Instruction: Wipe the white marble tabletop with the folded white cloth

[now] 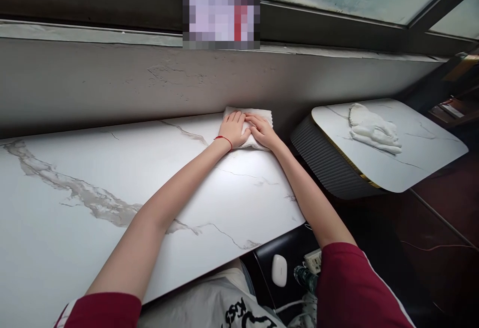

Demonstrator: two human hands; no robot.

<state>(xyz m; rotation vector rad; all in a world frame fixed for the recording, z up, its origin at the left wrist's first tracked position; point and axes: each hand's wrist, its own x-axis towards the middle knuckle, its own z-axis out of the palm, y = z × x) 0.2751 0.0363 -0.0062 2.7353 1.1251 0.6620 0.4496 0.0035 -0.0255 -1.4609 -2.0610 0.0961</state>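
- 1 left hand (232,131), palm down and spread flat on a white cloth (253,143), thumb out toward the other hand; pressed on the cloth, with no grip visible.
- 1 right hand (261,132), likewise open and palm down on the cloth's right part, fingers angled inward; resting on top rather than closed around anything.
- Fingertips of the 2 hands close together near the cloth's far side; touching or just apart, impossible to tell.
- Cloth laid out flat on the white, brown-veined bench (130,156), at the far edge toward the right end, near the grey wall (112,78); contact with the wall not clear.
- Around the left wrist, 1 thin red cord (223,139).
- To the right, well apart from the hands, a smaller bench (422,128) with rounded corners and a ribbed grey side, bearing a 2nd white cloth (374,131), loosely bunched.
- Below the near edge, between the arms: a small white case (279,270) on a black surface, just beside a bottle (306,279) and a power strip (313,260).
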